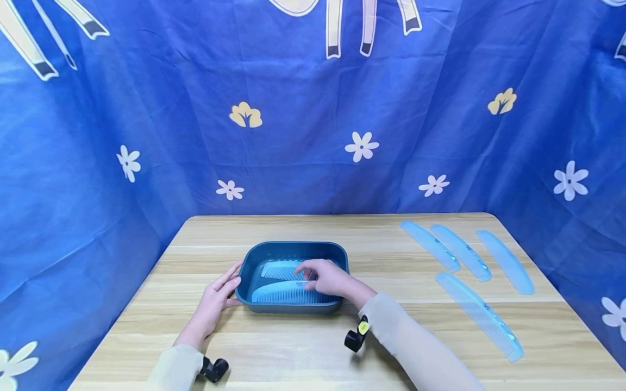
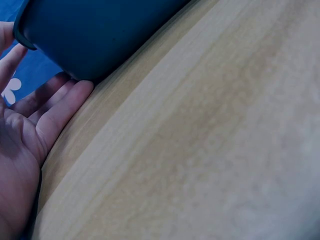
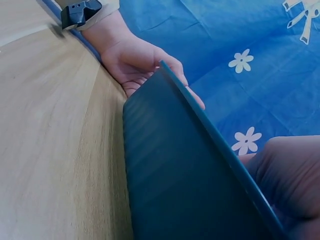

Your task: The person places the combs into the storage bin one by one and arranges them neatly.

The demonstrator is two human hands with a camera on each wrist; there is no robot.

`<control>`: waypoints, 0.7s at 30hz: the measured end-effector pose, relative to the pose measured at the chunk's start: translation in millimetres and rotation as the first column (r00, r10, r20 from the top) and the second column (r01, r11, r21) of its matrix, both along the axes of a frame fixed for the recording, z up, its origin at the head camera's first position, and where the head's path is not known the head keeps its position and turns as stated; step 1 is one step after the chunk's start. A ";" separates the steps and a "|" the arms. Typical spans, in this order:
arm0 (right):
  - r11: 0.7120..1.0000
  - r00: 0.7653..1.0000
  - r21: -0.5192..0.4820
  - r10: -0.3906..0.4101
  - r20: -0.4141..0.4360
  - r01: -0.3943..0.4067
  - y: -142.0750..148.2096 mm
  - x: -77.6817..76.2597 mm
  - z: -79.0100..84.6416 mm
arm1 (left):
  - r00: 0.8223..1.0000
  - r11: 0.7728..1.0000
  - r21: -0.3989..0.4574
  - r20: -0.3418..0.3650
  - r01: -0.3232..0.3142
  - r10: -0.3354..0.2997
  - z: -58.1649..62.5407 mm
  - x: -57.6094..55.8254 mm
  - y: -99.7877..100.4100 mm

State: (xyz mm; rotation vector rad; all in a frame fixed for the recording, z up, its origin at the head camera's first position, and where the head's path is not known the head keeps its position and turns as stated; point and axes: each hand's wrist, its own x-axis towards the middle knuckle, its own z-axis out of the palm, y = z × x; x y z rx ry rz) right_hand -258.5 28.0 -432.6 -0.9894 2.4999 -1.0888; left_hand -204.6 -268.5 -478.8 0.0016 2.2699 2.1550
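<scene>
A dark teal plastic basin [image 1: 293,308] stands on the table. My left hand [image 1: 217,298] holds its left end, thumb at the rim and other fingers low against the outer wall, as the left wrist view shows. Inside lie two light-blue combs: a rear comb [image 1: 279,270], partly covered by my right hand, and a front comb [image 1: 283,293]. My right hand [image 1: 330,279] reaches in over the right end, fingers loosely bent above the combs, with a gap between thumb and forefinger. In the right wrist view, the basin wall [image 3: 175,165] hides those fingertips.
Several more light-blue combs lie on the right of the wooden table [image 1: 274,353]: three at the back, including the rightmost comb [image 1: 506,262], and a larger toothed comb [image 1: 481,315] nearer the front. A blue patterned cloth [image 1: 303,108] hangs around the table.
</scene>
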 end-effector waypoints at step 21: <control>0.965 0.997 -0.252 -0.076 -0.021 0.068 9.4 1.0 8.5 | 1.000 1.000 -0.015 -0.004 0.013 -0.013 1.3 0.7 0.5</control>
